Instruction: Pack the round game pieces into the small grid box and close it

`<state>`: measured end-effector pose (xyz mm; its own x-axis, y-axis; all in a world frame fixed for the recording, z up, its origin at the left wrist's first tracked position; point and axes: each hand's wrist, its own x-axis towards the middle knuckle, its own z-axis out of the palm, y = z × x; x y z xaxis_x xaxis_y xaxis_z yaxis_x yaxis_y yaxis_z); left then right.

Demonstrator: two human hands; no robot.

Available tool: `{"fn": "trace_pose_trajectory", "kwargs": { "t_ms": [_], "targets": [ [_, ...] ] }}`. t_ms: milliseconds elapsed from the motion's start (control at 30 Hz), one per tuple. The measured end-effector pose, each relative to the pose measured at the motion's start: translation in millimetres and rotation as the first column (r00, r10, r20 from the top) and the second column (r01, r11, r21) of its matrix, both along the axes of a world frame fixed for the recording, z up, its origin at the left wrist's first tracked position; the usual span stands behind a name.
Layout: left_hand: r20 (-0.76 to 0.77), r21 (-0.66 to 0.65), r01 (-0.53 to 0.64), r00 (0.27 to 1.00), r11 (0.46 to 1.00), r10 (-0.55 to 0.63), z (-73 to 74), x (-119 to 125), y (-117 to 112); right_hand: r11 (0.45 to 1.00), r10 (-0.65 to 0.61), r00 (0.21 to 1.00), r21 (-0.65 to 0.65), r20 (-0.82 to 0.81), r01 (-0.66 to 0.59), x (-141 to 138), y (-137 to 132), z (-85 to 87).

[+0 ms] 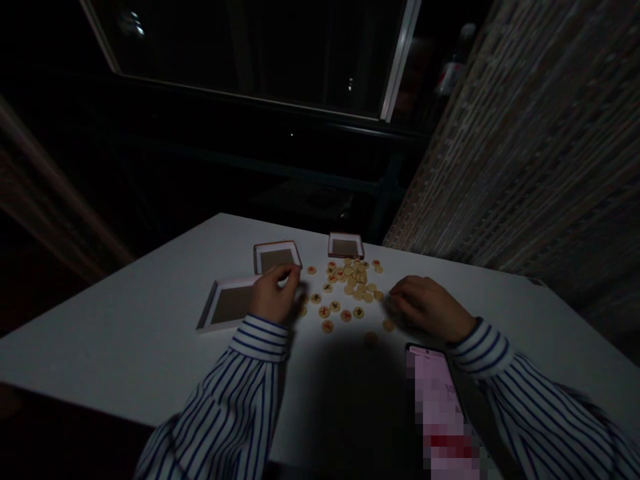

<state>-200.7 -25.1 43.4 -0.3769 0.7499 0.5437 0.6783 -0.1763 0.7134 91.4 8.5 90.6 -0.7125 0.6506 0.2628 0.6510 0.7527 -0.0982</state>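
My left hand [276,292] is closed in a pinch above the edges of two shallow boxes on the left. Its fingertips hide whatever may be between them. My right hand [433,308] is low over the table, its fingers bent loosely with a gap between them, close to the right side of the Chinese chess pieces. A heap of these round pale pieces [359,273] lies mid-table, several face down. In front of the heap, loose pieces [346,315] show red or black characters. One plain piece [379,296] lies just beyond my right fingertips.
An open box part [206,319] lies under my left hand, with a smaller open box [255,260] behind it. Another small box [346,256] stands behind the heap. A lit phone [437,387] lies near my right forearm. A beaded curtain [480,147] hangs at right.
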Motion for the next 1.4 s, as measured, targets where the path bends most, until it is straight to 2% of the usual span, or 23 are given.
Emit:
{"fn": "trace_pose_trajectory", "kwargs": {
  "t_ms": [100, 167, 367, 467, 633, 767, 1167, 1400],
  "targets": [
    [-0.013, -0.015, 0.098, 0.995, 0.995, -0.098, 9.0, 11, 12, 1.000, 0.023, 0.997, 0.001, 0.070, -0.023, -16, 1, -0.8],
    [-0.016, -0.013, 0.115, 0.993, 0.993, -0.115, 9.1, 19, 18, 0.999, 0.031, 0.994, -0.011, 0.106, -0.030, -25, 2, -2.8],
    [-0.190, -0.086, 0.203, 0.958, 0.975, -0.216, -12.0, 27, 18, 0.999, 0.033, 0.982, -0.041, 0.184, -0.026, -43, 5, -11.1],
    [-0.287, -0.167, 0.182, 0.931, 0.969, -0.224, -17.6, 25, 15, 0.998, 0.048, 0.978, -0.056, 0.205, -0.037, -49, 7, -16.2],
    [-0.394, -0.287, 0.134, 0.886, 0.948, -0.245, -16.0, 23, 12, 0.992, 0.099, 0.970, -0.104, 0.224, -0.077, -57, 12, -28.4],
    [-0.410, -0.323, 0.096, 0.883, 0.941, -0.230, -14.9, 23, 11, 0.989, 0.111, 0.964, -0.119, 0.241, -0.084, -62, 15, -35.8],
    [-0.387, -0.293, 0.194, 0.871, 0.936, -0.302, -17.0, 32, 9, 0.991, 0.128, 0.955, -0.078, 0.267, -0.111, -73, 18, -46.3],
    [-0.388, -0.268, 0.206, 0.871, 0.941, -0.302, -19.9, 34, 9, 0.992, 0.121, 0.940, -0.061, 0.319, -0.107, -75, 19, -50.7]
  ]
}}
